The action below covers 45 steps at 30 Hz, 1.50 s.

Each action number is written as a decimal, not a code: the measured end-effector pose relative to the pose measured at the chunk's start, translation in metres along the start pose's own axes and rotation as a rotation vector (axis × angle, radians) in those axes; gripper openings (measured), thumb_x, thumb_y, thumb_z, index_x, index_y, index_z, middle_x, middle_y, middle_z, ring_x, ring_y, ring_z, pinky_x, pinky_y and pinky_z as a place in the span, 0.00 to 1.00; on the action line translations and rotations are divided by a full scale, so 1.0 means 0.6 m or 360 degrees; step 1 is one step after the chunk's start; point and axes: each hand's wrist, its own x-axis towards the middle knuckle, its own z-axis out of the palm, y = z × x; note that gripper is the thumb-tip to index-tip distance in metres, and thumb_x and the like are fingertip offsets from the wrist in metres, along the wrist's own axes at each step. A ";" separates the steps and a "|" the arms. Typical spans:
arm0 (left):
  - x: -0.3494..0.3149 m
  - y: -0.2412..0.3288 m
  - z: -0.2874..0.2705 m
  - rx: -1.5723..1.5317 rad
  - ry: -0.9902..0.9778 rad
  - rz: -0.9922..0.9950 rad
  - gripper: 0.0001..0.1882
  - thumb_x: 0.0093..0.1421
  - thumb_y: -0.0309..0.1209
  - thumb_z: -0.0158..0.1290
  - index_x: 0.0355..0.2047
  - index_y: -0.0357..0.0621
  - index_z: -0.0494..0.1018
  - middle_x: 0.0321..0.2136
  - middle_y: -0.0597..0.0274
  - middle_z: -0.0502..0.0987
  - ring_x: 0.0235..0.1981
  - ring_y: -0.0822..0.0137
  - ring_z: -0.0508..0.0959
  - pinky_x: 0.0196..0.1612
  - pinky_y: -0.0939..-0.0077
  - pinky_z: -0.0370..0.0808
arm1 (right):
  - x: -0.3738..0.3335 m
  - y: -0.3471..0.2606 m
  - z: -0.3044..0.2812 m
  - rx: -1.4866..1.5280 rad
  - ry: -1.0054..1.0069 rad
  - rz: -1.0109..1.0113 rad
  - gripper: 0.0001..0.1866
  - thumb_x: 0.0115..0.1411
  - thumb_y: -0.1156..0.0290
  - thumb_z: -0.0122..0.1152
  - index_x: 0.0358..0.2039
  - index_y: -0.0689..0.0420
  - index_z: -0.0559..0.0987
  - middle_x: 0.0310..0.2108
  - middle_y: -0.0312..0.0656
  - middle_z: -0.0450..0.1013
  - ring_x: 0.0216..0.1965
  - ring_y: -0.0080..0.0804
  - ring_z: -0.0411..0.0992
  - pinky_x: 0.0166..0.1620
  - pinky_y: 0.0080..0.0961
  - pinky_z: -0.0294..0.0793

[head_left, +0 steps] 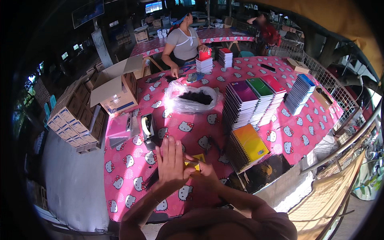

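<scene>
Across the pink patterned tablecloth (188,138), a tape dispenser (149,130) stood left, notebook stacks (243,100) right, and a plastic bag (176,105) farther away. Near the middle of the close side, the right hand (207,171) pinched a yellow item (199,157); just left, the left hand (171,162) extended straight fingers, its contact with the item unclear.

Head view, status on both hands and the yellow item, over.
Left hand open, fingers extended. Right hand at yellow item; grip unclear. Tape dispenser just beyond left hand.
</scene>
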 end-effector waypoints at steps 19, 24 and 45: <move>-0.053 0.048 0.014 -0.0175 -0.0024 0.0134 0.47 0.66 0.63 0.33 0.66 0.28 0.54 0.69 0.39 0.53 0.71 0.46 0.51 0.69 0.40 0.36 | 0.022 -0.034 -0.020 0.0055 0.0118 0.0017 0.32 0.60 0.76 0.55 0.66 0.58 0.64 0.24 0.44 0.74 0.28 0.14 0.66 0.33 0.19 0.72; -0.002 0.041 -0.008 -0.0146 0.0086 0.0137 0.43 0.67 0.61 0.33 0.66 0.33 0.59 0.65 0.41 0.62 0.70 0.51 0.57 0.69 0.43 0.39 | 0.016 0.010 -0.018 0.0050 0.0195 -0.0254 0.35 0.60 0.76 0.56 0.68 0.58 0.60 0.24 0.44 0.72 0.27 0.19 0.69 0.33 0.21 0.72; 0.024 0.032 -0.024 -0.0465 0.0154 0.0294 0.13 0.58 0.37 0.60 0.40 0.46 0.79 0.31 0.65 0.74 0.33 0.61 0.72 0.37 0.64 0.67 | -0.033 -0.071 -0.105 -0.0117 -0.0112 0.0095 0.30 0.61 0.74 0.63 0.63 0.56 0.68 0.36 0.43 0.79 0.33 0.18 0.74 0.36 0.19 0.74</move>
